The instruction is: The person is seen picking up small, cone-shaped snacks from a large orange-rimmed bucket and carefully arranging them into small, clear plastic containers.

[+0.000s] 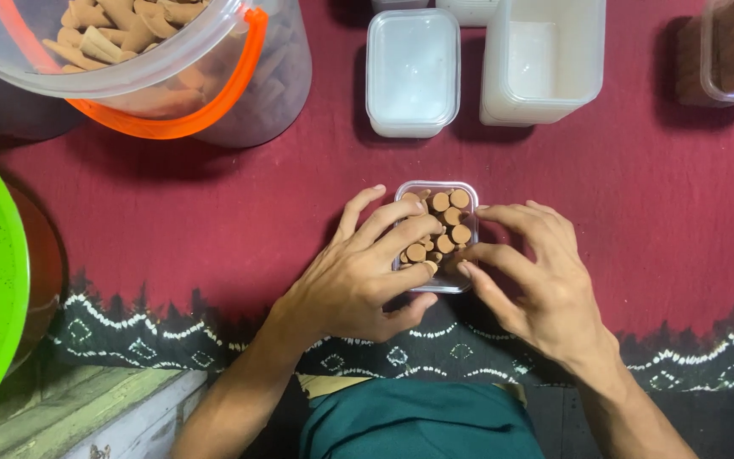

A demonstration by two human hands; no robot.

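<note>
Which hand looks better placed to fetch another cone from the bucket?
Probably the left hand: the orange-handled bucket of cones stands up on its side, while the right hand steadies the small clear box.

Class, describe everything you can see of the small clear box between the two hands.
The small clear box looks like thin see-through plastic, rectangular with rounded corners, open-topped and upright on the maroon cloth. It is packed with brown cone-shaped pieces, standing with their round bases up. The left hand lays its fingers across the top and grips its near-left side; the right hand touches the right edge with its fingertips.
</note>
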